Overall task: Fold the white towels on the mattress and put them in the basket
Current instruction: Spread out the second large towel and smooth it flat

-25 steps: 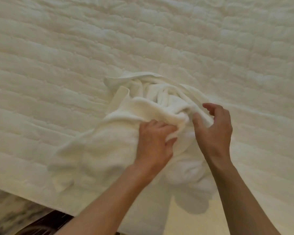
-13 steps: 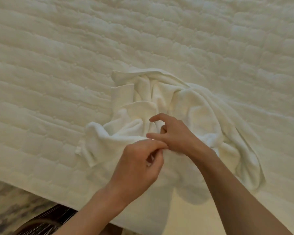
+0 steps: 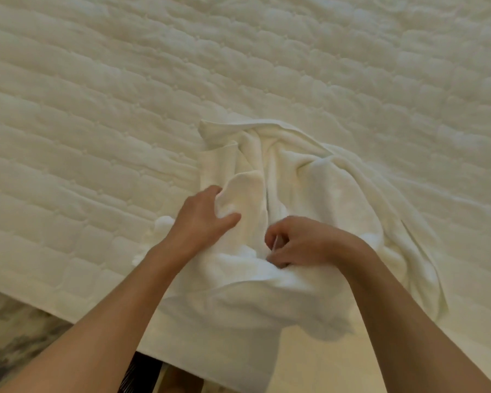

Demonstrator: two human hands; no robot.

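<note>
White terry is bunched between my left fingers [image 3: 213, 191] and thumb, which clamp a soft fold. My right fingers [image 3: 281, 234] are curled tight, pinching an edge just beside it. I judge this to be the opening-out step, hunting for corners, and next both must draw apart to spread the towel [image 3: 318, 194] flat; it lies crumpled in a twisted heap near the front edge of the quilted mattress [image 3: 125, 109], its near end seeming to spill over.

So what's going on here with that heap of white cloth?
A person is working on a crumpled white towel on a quilted mattress. The left hand grips a fold at the heap's left side; the right hand pinches cloth nearer the mattress edge. Nothing is folded yet.
</note>
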